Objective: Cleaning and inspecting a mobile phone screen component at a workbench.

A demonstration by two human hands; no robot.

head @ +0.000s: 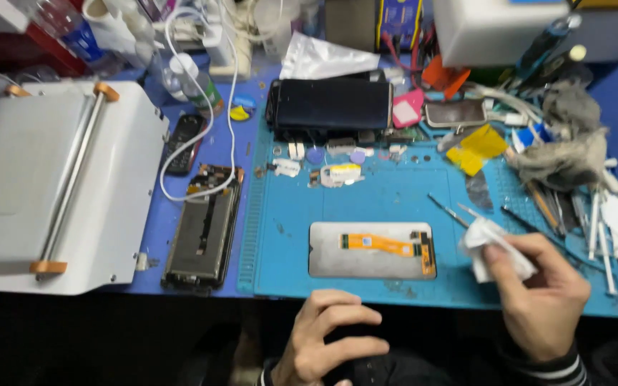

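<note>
A phone screen panel lies face down on the blue work mat, with an orange flex cable across its back. My right hand is just right of the panel, shut on a crumpled white tissue. Below the mat's front edge, my left hand hovers with fingers curled and apart, holding nothing. An opened phone body lies left of the mat.
A white machine with a roller bar fills the left. A dark phone screen lies at the mat's back. Tweezers and metal tools, yellow picks, grey rags, a black handset and white cable crowd the bench.
</note>
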